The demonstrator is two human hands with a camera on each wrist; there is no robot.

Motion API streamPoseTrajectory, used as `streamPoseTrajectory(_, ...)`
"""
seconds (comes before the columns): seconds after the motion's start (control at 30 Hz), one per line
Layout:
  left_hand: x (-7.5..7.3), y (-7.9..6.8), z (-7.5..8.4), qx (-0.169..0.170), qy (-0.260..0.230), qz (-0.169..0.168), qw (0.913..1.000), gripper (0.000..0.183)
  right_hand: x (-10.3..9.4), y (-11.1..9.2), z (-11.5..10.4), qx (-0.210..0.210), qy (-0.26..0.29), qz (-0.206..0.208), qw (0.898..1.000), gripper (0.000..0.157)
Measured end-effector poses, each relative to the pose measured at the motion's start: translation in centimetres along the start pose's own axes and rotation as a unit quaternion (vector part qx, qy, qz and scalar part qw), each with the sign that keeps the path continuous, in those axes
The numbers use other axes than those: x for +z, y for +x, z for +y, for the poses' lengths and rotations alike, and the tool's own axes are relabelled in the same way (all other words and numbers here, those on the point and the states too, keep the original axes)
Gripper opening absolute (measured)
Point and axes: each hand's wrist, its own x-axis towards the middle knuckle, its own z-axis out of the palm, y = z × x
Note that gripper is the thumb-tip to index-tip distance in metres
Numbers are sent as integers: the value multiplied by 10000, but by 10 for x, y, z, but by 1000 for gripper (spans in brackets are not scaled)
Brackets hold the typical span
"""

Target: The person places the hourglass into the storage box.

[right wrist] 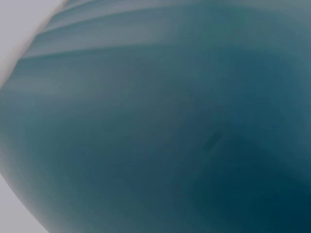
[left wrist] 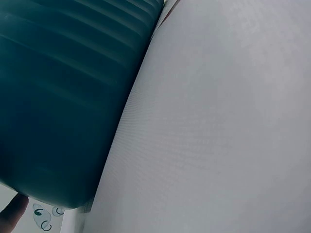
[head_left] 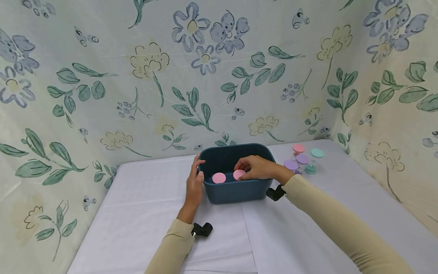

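A dark blue rectangular bin (head_left: 236,192) stands on the white-covered table. My left hand (head_left: 194,186) rests against its left end, fingers stretched along the wall and one fingertip at the rim. In the left wrist view a fingertip (left wrist: 15,209) touches the bin's outer wall (left wrist: 58,107). Reaching over the near rim, my right hand (head_left: 258,167) pinches a pink-lidded jar (head_left: 238,174) inside the bin. Another pink-lidded jar (head_left: 219,177) sits to its left; the bodies of both are hidden by the front wall. The right wrist view is filled by the bin's outside (right wrist: 146,121).
Right of the bin, several small clear jars stand grouped, with pink (head_left: 298,148), purple (head_left: 291,165) and teal lids (head_left: 317,153). Flower-printed cloth (head_left: 205,95) hangs behind and at the sides of the table (head_left: 150,205). Black wrist cameras (head_left: 202,230) sit on both sleeves.
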Motion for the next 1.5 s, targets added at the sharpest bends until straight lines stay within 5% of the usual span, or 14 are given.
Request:
streamPoseTrajectory(0.87,1,1,1,-63,17,-10,10000,41,-1,-1,-2,98,-154,53,9998,32)
streamPoseTrajectory(1.5,1,-1,-1,-18,-52,27,10000,42,-3,1,-1,214,-197,316,9991,45)
